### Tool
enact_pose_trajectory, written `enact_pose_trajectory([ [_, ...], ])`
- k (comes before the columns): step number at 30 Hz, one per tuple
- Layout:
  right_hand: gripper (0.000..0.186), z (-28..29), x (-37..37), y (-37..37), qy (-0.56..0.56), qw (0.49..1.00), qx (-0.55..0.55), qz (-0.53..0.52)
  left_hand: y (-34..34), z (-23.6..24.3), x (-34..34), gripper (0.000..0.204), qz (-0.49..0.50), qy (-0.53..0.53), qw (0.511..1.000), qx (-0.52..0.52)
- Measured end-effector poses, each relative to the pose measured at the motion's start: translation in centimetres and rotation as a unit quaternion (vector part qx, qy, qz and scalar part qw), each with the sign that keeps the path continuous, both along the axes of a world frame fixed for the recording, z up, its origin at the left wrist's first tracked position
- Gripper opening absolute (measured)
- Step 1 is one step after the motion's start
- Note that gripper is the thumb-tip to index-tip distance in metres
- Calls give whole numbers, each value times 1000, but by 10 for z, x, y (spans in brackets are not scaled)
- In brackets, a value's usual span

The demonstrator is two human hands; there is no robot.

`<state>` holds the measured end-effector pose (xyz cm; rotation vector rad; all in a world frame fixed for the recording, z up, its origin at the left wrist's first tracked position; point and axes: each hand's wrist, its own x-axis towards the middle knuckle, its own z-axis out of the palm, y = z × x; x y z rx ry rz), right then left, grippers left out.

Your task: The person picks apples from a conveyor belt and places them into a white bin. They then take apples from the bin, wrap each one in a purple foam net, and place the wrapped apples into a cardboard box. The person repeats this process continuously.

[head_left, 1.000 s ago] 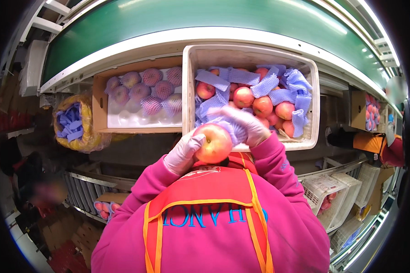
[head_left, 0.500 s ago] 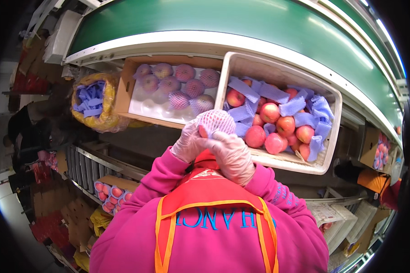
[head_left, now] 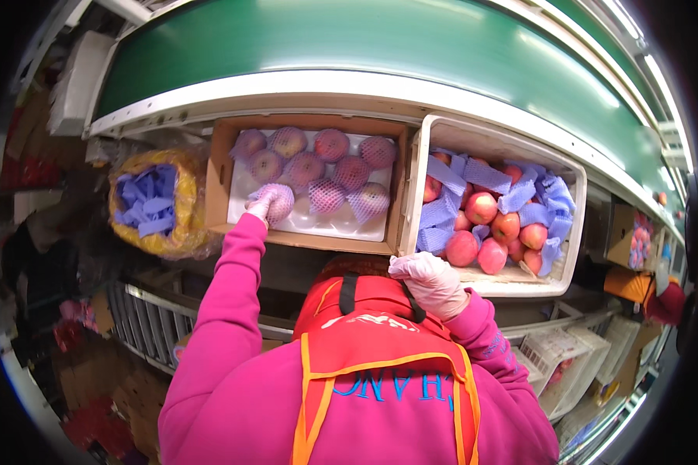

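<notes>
My gloved left hand [head_left: 260,206] is closed round an apple in a pink foam net [head_left: 281,203]. It holds this apple at the near left of a white moulded tray [head_left: 310,226] inside a cardboard box [head_left: 222,167]. Several other netted apples [head_left: 305,167] sit in the tray's far and right hollows. By the near left corner of a white plastic crate [head_left: 578,225], my gloved right hand [head_left: 430,285] has its fingers curled in; whether anything is between them is hidden. Bare red apples [head_left: 482,208] and purple foam nets [head_left: 495,177] fill the crate.
Left of the box stands a yellow bag [head_left: 180,208] holding purple foam nets [head_left: 149,200]. A green conveyor belt [head_left: 349,43] runs along the far side behind a white rail [head_left: 318,81]. Metal rollers [head_left: 143,325] lie at left; a person in orange and red [head_left: 632,287] is at right.
My hands were together round the netted apple before my chest. The left has carried it forward and left to the tray; the right has let go and drawn right, beside the crate.
</notes>
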<state>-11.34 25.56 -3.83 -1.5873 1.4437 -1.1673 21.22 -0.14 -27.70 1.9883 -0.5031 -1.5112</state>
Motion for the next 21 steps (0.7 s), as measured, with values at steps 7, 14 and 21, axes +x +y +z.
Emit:
enact_pose_trajectory([
  [7, 10, -13, -34, 72, -231, 915, 230, -237, -15, -75, -10, 51, -38, 147, 987, 48],
  [14, 10, -25, -94, 46, 147, 947, 161, -237, -16, -69, -25, 52, -34, 90, 994, -57],
  [21, 45, -141, -151, -89, 413, 822, 355, -168, -30, -21, 14, 74, -233, -238, 939, -83],
])
